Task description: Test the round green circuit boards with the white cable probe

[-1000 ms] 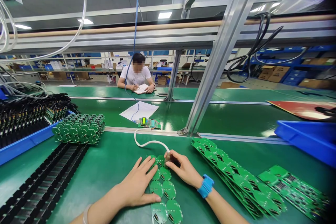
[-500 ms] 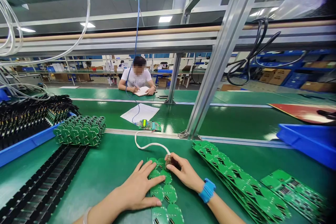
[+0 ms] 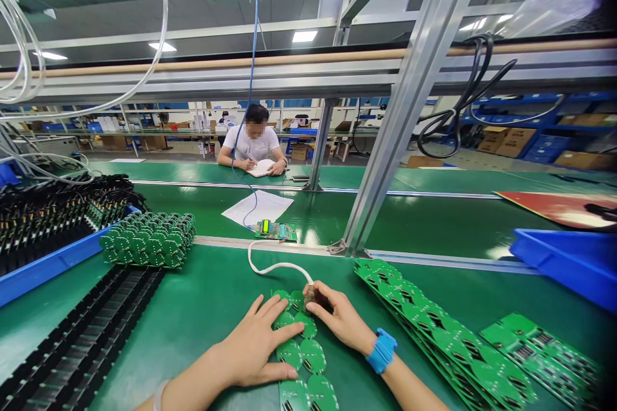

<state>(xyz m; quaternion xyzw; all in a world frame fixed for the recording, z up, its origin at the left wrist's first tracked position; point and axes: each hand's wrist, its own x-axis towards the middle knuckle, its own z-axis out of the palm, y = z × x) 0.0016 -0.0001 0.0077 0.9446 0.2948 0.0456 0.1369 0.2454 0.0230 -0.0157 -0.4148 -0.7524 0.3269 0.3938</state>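
Note:
A panel of round green circuit boards (image 3: pixel 313 356) lies flat on the green bench in front of me. My left hand (image 3: pixel 263 340) rests spread across the panel's left side, fingers stretched out. In my right hand (image 3: pixel 340 314), thumb and fingers pinch a brownish probe connector (image 3: pixel 310 296) against the panel's upper right end. What touches the board beneath it is hidden. From the connector a white cable (image 3: pixel 277 266) curves back to a small circuit board with a lit yellow-green display (image 3: pixel 266 227). A blue band circles my right wrist.
To the right lie stacked board panels (image 3: pixel 434 327) and rectangular boards (image 3: pixel 540 353), with a blue bin (image 3: pixel 569 263) behind. Left are a black slotted rack (image 3: pixel 91 327), upright boards (image 3: pixel 149 241) and a blue tray (image 3: pixel 58 266). A metal post (image 3: pixel 390 122) rises ahead; a person (image 3: pixel 253 141) writes opposite.

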